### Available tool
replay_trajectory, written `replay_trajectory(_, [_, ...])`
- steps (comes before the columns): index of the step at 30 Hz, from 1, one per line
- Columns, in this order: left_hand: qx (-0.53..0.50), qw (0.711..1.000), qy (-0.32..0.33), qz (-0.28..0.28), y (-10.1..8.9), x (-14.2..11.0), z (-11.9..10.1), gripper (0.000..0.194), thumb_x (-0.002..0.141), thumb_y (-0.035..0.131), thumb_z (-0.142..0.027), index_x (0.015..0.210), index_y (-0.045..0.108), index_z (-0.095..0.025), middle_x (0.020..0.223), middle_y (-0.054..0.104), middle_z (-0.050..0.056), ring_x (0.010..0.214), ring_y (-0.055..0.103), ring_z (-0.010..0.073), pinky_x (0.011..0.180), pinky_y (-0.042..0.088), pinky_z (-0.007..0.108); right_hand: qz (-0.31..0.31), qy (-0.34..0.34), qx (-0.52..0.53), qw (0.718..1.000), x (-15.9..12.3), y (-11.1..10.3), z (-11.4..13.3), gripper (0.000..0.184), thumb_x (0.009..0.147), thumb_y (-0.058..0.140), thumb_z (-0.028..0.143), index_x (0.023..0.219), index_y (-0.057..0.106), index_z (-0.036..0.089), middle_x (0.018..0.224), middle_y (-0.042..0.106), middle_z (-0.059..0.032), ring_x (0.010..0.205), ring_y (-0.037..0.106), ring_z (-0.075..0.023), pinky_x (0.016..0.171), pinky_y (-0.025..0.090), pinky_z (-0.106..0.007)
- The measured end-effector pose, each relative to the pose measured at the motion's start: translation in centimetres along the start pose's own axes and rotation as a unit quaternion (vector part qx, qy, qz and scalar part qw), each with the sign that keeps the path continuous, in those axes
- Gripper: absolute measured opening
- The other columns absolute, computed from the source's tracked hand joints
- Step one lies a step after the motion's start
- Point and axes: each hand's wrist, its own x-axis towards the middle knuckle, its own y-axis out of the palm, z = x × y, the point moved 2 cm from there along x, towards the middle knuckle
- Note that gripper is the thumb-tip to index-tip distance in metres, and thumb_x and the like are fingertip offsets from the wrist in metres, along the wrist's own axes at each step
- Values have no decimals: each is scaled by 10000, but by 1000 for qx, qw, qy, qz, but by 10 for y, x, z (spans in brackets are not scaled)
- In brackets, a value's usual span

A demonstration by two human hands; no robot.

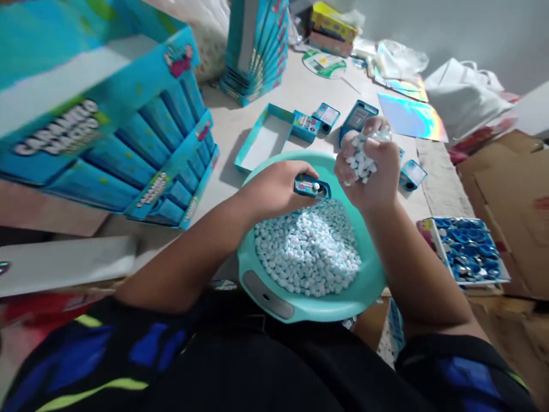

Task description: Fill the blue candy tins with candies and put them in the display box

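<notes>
My left hand (278, 189) is closed round a small blue candy box (311, 186) with one white pellet at its round opening. It hovers over a teal basin (257, 269) heaped with pale blue-white candy pellets (306, 249). Just right of the box, my right hand (366, 166) is cupped and closed round a handful of the same pellets, raised above the basin's far rim.
Blue display cartons (128, 131) stand at the left, a stack of flat blue boxes (255, 48) at the back. An open box tray (261, 140) and several small blue boxes (358, 117) lie beyond the basin. A tray of blue caps (469, 249) sits right, plastic bags (463, 91) behind it.
</notes>
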Motion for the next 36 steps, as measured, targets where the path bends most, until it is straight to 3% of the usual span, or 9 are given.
replay_trajectory(6, [-35, 999, 20, 16, 3, -3, -10, 357, 769, 823, -341, 1096, 732, -232, 1029, 792, 32, 972, 747, 264, 833, 587, 353, -126, 29, 107, 986, -1, 7, 7, 528, 896, 275, 674, 1258, 494, 359, 1028, 623, -99, 740, 599, -284, 650, 563, -488])
replay_trajectory(12, [-71, 997, 8, 4, 1, -4, -1, 406, 744, 851, -335, 1082, 644, -244, 973, 756, 26, 952, 730, 266, 805, 572, 355, -118, 98, 66, 986, 1, 8, 20, 584, 824, 349, 657, 1337, 422, 389, 997, 590, -75, 880, 607, -311, 787, 571, -520])
replay_trajectory(16, [-66, 998, 18, -5, -2, -4, -3, 342, 748, 857, -349, 1002, 655, -240, 943, 728, 20, 992, 717, 272, 837, 564, 358, -119, 64, 22, 991, 0, 10, 16, 694, 783, 410, 851, 1302, 480, 396, 1028, 596, -91, 999, 639, -350, 757, 544, -490])
replay_trajectory(22, [-50, 998, 25, -6, -3, -3, -3, 260, 804, 819, -383, 1003, 711, -257, 951, 745, 2, 967, 728, 251, 848, 570, 346, -83, 53, 24, 995, -1, 9, 8, 678, 791, 492, 846, 1295, 512, 392, 1096, 640, -85, 1057, 667, -350, 780, 553, -477])
replay_trajectory(25, [-39, 999, 30, -9, -3, -3, -2, 267, 819, 806, -392, 1040, 725, -265, 990, 767, -2, 973, 734, 243, 859, 583, 339, -52, 47, 22, 997, 0, 9, 11, 679, 780, 546, 835, 1290, 526, 387, 1163, 647, -84, 1109, 664, -350, 801, 560, -469])
replay_trajectory(30, [-38, 998, 48, -2, -3, -2, -2, 274, 853, 777, -391, 1083, 749, -244, 1058, 786, 21, 1041, 749, 250, 917, 595, 344, -54, 32, 11, 998, -3, 9, 20, 636, 815, 501, 839, 1226, 582, 360, 1194, 626, -95, 1182, 648, -380, 824, 570, -495])
replay_trajectory(33, [-28, 998, 61, 2, -4, -2, -4, 255, 866, 763, -390, 1075, 755, -243, 1078, 791, 28, 1076, 749, 260, 926, 599, 347, -88, 4, 71, 994, -3, 9, 14, 598, 861, 426, 842, 1109, 622, 334, 1123, 632, -92, 1145, 664, -362, 834, 578, -498])
replay_trajectory(36, [-14, 998, 57, -4, -5, -3, -7, 251, 871, 760, -389, 1072, 730, -242, 1074, 785, 28, 1071, 742, 256, 891, 600, 342, -147, -54, 192, 969, -2, 11, 2, 516, 885, 479, 799, 923, 621, 305, 977, 638, -67, 995, 693, -299, 799, 594, -463])
